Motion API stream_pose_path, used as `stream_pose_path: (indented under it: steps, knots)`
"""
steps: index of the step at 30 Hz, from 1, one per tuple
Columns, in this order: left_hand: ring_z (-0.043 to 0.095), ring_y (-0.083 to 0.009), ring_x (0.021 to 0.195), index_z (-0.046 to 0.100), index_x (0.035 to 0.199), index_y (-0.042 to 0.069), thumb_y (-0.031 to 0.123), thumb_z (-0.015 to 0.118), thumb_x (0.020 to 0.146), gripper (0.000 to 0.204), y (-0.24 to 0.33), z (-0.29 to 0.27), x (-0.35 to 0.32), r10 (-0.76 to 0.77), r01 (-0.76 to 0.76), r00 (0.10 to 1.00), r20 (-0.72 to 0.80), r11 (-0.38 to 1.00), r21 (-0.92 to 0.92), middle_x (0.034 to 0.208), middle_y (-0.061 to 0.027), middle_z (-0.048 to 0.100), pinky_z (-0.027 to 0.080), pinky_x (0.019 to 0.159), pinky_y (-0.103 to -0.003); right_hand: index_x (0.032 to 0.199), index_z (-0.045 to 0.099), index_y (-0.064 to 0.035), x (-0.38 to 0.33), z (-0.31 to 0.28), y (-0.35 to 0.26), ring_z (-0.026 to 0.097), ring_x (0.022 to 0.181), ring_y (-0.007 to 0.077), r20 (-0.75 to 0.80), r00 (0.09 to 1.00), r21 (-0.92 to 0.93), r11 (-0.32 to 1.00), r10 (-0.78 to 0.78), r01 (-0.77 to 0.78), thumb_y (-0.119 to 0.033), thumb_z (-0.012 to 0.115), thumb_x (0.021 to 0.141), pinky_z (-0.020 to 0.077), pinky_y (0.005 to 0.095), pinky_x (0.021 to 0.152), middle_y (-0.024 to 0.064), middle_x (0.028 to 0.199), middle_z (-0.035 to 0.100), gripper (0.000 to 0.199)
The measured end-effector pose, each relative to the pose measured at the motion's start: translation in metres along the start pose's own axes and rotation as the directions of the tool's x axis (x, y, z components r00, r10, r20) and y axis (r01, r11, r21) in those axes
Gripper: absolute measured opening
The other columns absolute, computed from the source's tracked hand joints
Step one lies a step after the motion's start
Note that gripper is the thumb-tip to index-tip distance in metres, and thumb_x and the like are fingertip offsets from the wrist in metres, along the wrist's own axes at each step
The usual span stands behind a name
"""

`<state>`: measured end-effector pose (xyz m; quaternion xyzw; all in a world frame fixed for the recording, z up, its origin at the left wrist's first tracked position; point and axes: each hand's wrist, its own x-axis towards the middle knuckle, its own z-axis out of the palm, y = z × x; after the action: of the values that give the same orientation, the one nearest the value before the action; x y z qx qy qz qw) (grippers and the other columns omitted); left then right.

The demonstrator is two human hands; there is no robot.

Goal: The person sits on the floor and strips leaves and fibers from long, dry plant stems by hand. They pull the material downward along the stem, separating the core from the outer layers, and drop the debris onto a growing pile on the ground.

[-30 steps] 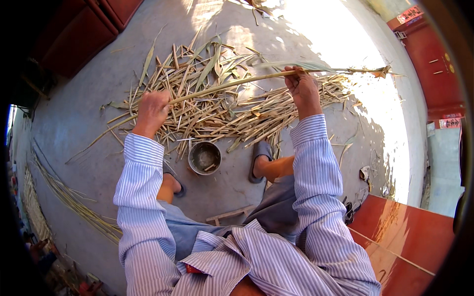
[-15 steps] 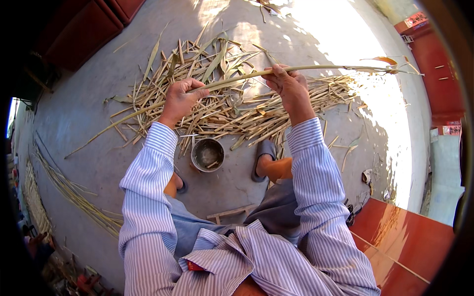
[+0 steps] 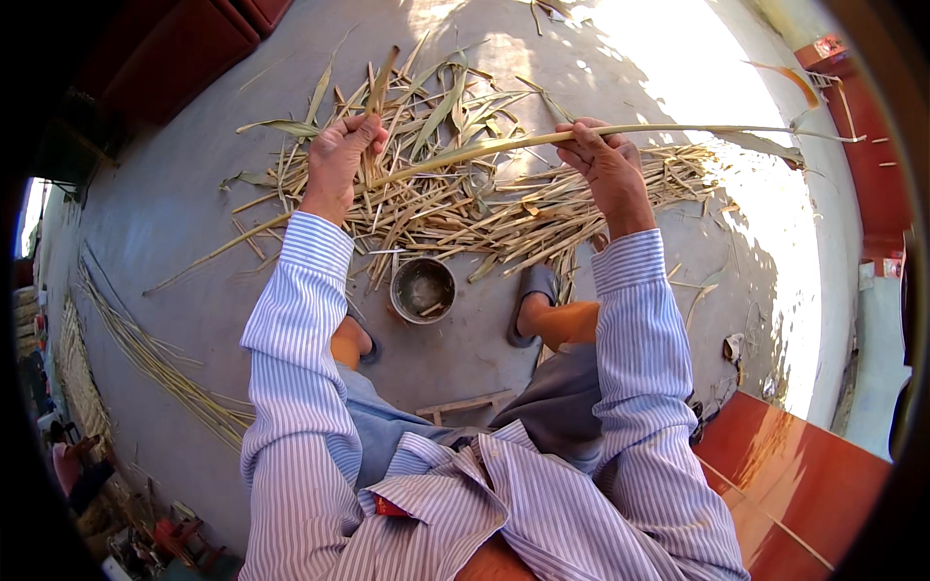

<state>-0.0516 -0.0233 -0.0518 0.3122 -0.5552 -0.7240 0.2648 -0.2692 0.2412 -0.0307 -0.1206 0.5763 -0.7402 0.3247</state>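
Note:
A long, thin reed-like stalk stretches across in front of me, with dry leaf ends trailing at its right tip. My right hand is closed around it, thumb and fingers pinching. My left hand is closed on a dry leaf sheath, which stands up above the fist and bends away from the stalk. The stalk's lower part runs on down left, behind my left wrist. Beneath both hands lies a loose heap of dry stalk pieces and leaves on the floor.
Between my feet stands a metal bowl with bits of stalk inside. Longer stalks lie in a bundle on the left floor. A wooden stool edge shows below the bowl, a red tiled surface at lower right.
My left hand has risen and pulled a leaf sheath up away from the stalk. My right hand, still gripping the stalk, has shifted slightly right. The whole view has shifted a little.

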Motion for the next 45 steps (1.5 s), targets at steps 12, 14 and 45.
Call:
stream_pose_path:
  steps: [12,14,45]
  knots:
    - [0.054,-0.0071,0.059,0.063,0.090,0.005,0.023,0.076,0.084,0.023,0.033,-0.095,0.029,0.125,-0.226,0.913,-0.389,0.948,-0.225,0.082,-0.0039,0.067,0.042,0.051,-0.018,0.112,0.055,0.0095,0.005,-0.030,0.001,0.070,0.091,0.0268,-0.129,0.991,-0.005,1.000,-0.020,0.019,-0.011,0.060,0.094,0.0612,0.0280,0.077,0.0200,0.101,0.068,0.028]
    - [0.056,-0.0080,0.061,0.063,0.091,0.003,0.024,0.075,0.086,0.024,0.026,-0.078,0.025,0.265,-0.218,0.912,-0.314,0.960,0.177,0.080,-0.0042,0.068,0.044,0.054,-0.020,0.112,0.056,0.0088,0.005,-0.030,0.000,0.070,0.092,0.0266,-0.113,0.993,-0.028,0.999,-0.026,0.023,-0.011,0.060,0.094,0.0612,0.0276,0.076,0.0197,0.101,0.068,0.027]
    - [0.060,-0.0094,0.070,0.065,0.094,0.002,0.025,0.077,0.083,0.027,-0.013,-0.056,0.014,0.042,-0.039,0.999,-0.017,0.989,0.139,0.081,-0.0047,0.068,0.050,0.066,-0.022,0.109,0.058,0.0067,0.006,-0.046,-0.010,0.071,0.087,0.0261,-0.121,0.992,0.018,0.999,-0.030,0.033,-0.012,0.062,0.093,0.0615,0.0256,0.070,0.0206,0.100,0.069,0.025]
